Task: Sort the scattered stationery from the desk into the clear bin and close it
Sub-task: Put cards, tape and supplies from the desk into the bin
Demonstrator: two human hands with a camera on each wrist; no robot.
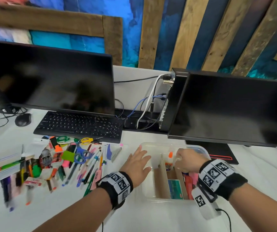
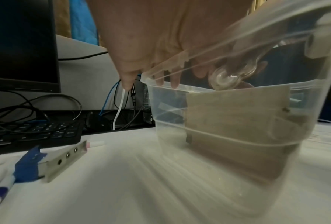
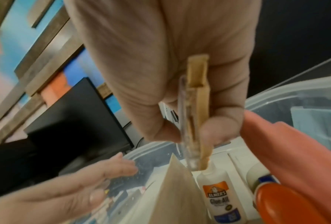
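Right hand (image 3: 180, 106) pinches clear packet (image 3: 191, 121).

A white desk (image 1: 151, 215) carries a clear bin (image 1: 144, 196), scattered stationery (image 1: 54, 163), a keyboard (image 1: 79, 125), a mouse (image 1: 22, 120) and two monitors (image 1: 50, 81).

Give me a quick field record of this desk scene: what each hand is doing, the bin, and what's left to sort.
left hand: open, fingers spread at the bin's left rim
right hand: over the bin, pinching a clear and tan flat item, too blurred to name
clear bin: open, cardboard dividers inside
glue bottle: upright in the bin
stationery pile: on desk, left of bin
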